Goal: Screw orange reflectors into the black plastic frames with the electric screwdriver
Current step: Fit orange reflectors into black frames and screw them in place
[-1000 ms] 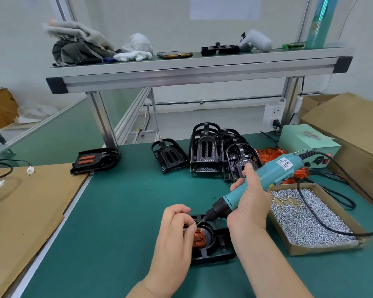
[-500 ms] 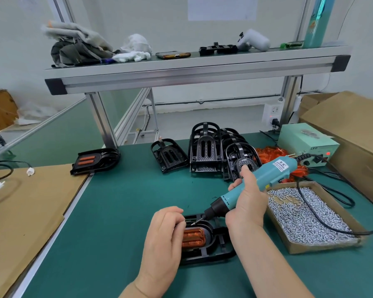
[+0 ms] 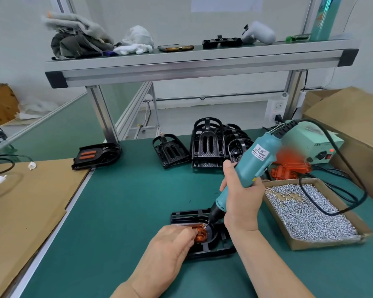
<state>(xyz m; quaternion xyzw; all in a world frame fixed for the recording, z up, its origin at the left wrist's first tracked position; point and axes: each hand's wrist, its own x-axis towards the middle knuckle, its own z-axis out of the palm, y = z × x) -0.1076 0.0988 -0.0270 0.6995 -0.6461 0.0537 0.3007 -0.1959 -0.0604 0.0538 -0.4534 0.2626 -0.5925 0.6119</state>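
- My right hand point(image 3: 241, 203) grips the electric screwdriver point(image 3: 255, 163), which is tilted with its tip down on the orange reflector point(image 3: 200, 233).
- My left hand point(image 3: 170, 244), fingers curled, holds that reflector in the black frame point(image 3: 188, 215).
- The frame lies flat on the green worktop point(image 3: 127, 201), near the box of screws point(image 3: 306, 214).

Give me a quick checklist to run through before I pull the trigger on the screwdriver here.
1. Grip: the right hand grips the electric screwdriver: ok.
2. Aim: the bit meets the orange reflector: ok.
3. Screw loaded on the bit: cannot tell, too small.
4. Hold-down: the left hand holds the reflector in the black frame: ok.
5. Left fingertips apart from the bit: ok, but close.
6. Slack: the cable loops across the screw box: not ok, it may drag.
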